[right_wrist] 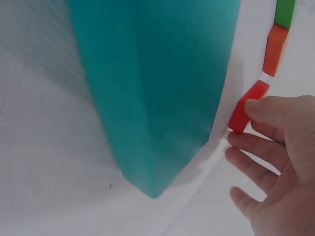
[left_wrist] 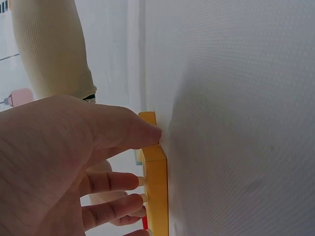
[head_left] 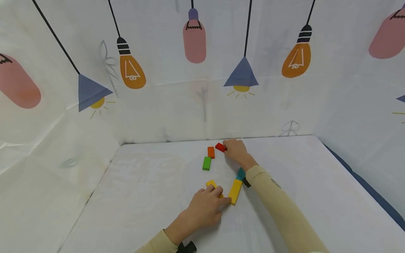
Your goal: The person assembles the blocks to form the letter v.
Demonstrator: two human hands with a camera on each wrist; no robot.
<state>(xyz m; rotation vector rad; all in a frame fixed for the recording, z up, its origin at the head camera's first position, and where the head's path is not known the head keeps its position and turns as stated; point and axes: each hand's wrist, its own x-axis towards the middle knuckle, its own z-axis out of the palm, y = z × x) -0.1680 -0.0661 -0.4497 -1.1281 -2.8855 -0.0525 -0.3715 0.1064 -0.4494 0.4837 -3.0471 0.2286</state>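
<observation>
My right hand (head_left: 236,151) pinches a red block (right_wrist: 248,105) between thumb and forefinger at the far side of the white table. Close to the red block stands an orange block (head_left: 211,152), then a green block (head_left: 206,163). Nearer me, my left hand (head_left: 204,207) rests its extended fingers on a yellow block (left_wrist: 156,191), which it partly hides in the head view. One outstretched finger reaches the near end of a second yellow block (head_left: 235,192). A teal block (head_left: 240,174) adjoins that one's far end, beneath my right wrist.
Behind the white table (head_left: 152,182) hangs a pale cloth (head_left: 164,105) printed with lamps and bulbs. The blocks form a curved, broken arrangement near the table's middle. The teal block looms large in the right wrist view.
</observation>
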